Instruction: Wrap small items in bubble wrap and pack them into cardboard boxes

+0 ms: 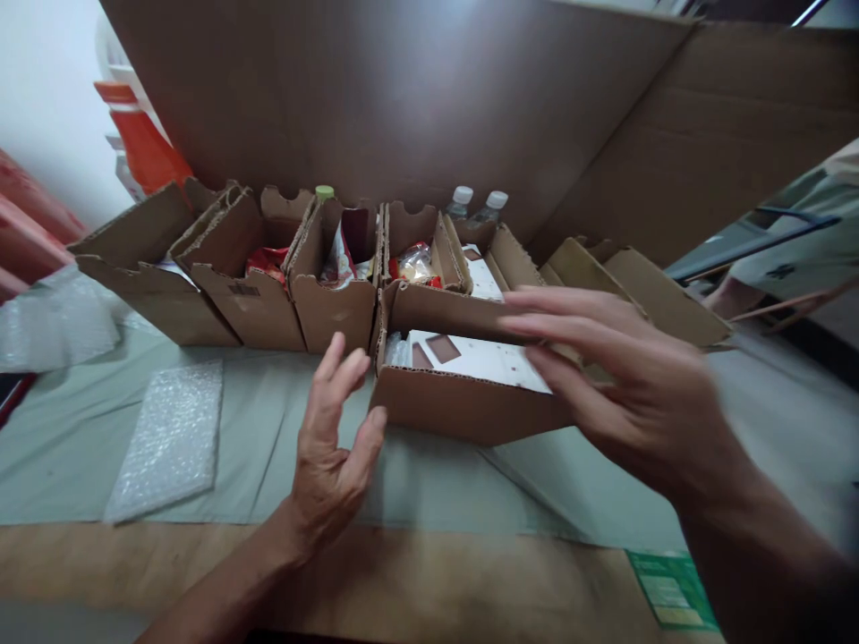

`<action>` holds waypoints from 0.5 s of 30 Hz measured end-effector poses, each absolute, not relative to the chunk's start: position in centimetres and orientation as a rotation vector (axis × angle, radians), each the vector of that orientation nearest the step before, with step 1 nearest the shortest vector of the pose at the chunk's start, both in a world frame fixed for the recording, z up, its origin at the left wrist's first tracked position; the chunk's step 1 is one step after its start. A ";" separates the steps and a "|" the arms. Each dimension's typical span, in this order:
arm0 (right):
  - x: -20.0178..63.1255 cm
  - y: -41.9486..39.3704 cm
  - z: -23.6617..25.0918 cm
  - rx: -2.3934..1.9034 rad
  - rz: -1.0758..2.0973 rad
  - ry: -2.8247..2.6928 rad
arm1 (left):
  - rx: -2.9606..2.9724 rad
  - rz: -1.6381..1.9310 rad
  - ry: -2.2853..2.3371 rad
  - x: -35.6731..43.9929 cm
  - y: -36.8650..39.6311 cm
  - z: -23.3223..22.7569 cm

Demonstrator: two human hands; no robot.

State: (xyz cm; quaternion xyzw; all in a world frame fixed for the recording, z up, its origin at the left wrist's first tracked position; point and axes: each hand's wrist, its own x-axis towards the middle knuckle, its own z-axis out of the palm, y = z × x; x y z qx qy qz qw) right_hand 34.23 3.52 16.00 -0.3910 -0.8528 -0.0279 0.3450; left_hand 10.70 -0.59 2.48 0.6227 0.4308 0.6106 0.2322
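In front of the row stands a low cardboard box [470, 416]. Inside it lies a white carton [487, 360] with brown squares printed on it, next to some bubble wrap [397, 349]. My left hand [339, 447] is near the box's left end, fingers apart and nothing in them. Over the right end of the same box is my right hand [617, 376], its fingers stretched out and slightly blurred. Its fingertips overlap the carton's right end; whether they touch it I cannot tell.
Behind stand several open cardboard bins [268, 313], some with red packets [268, 261]. A bubble wrap pouch [171, 438] lies at left on the green cloth [268, 483]. Two clear bottles [495, 204] and an orange bottle [144, 143] stand farther back, before a large cardboard panel [376, 98].
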 end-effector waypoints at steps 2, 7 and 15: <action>36.6 -0.1 13.7 -1.162 -0.109 -1.793 | 1.599 1.595 1.221 9.9 -1.2 1.2; 40.6 -3.2 3.3 -1.465 0.215 -1.243 | 1.421 1.332 1.309 9.0 -1.5 -0.7; 38.2 0.1 -2.1 -1.481 0.630 -1.251 | 1.370 1.169 1.018 12.1 1.0 0.4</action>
